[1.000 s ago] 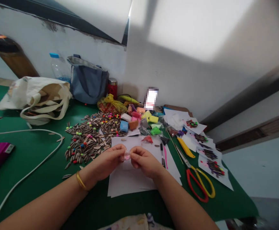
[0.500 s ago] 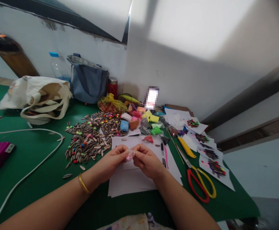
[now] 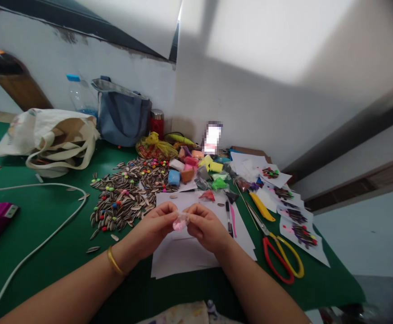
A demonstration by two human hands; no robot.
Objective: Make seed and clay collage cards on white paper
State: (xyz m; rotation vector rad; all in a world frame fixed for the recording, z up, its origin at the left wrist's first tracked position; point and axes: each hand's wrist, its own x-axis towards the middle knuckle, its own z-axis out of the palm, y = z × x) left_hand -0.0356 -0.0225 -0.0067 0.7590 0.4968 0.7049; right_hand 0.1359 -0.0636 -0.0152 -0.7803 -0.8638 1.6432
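A small clear plastic packet with pink clay-like stuff inside [image 3: 179, 224] is pinched between my two hands, above white paper sheets [image 3: 182, 261]. My left hand [image 3: 157, 226] grips its left side with thumb and finger closed. On the other side, my right hand [image 3: 205, 227] pinches the packet's upper right edge. Beyond the hands lie several bagged lumps of coloured clay, among them a red one [image 3: 207, 195], a green one [image 3: 219, 183] and a blue one [image 3: 174, 177]. A black pen [image 3: 229, 216] and a pink tool [image 3: 233, 221] lie right of my right hand.
Striped sunflower seeds with coloured beads [image 3: 125, 193] spread on the left. Scissors [image 3: 277, 252] and a yellow cutter [image 3: 262, 207] lie right, beside seed-decorated sheets [image 3: 306, 238]. Bags [image 3: 124, 114], a red flask [image 3: 156, 123] and a lit phone [image 3: 212, 137] stand behind. A white cable [image 3: 52, 229] crosses the left.
The pink packet now hangs slightly lower and shows more between my fingers. Both hands stay pinched on it, and the whole view has shifted slightly.
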